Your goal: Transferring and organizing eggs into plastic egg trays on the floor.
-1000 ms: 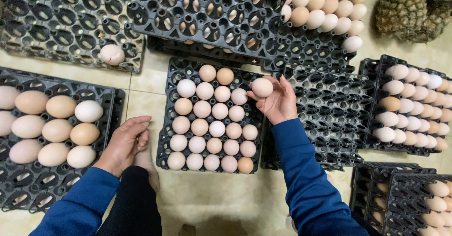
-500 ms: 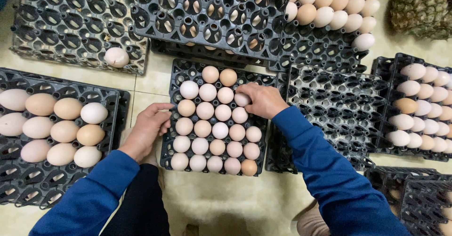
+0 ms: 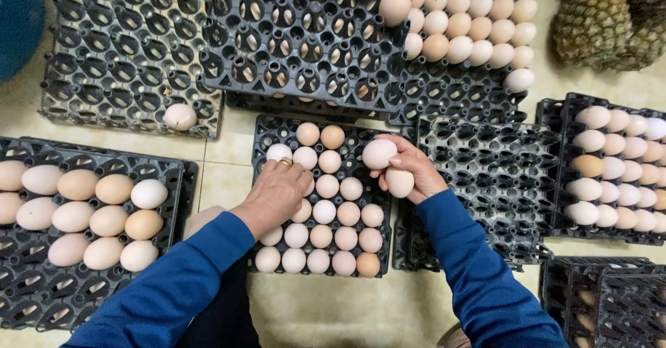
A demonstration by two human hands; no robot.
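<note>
Head view is showing two pale eggs (image 3: 388, 167) sitting in the right hand (image 3: 409, 174), fingers curled around them, hovering over the right edge of the central black tray (image 3: 267, 129); the left hand (image 3: 277, 192) is lying palm-down on eggs in that tray's left columns, on the tiled floor (image 3: 312, 313)

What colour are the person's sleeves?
Blue, on both sleeves, plain in the head view.

Egg trays (image 3: 499, 174): black plastic. Eggs (image 3: 326, 209) in centre tray: pale pink, cream, tan. Sleeves (image 3: 479, 278): blue. Ring (image 3: 285, 163) on left hand (image 3: 274, 192): gold. Floor (image 3: 326, 313): cream tile. Pineapples (image 3: 603, 18), far right: brown-green, scaled.
</note>
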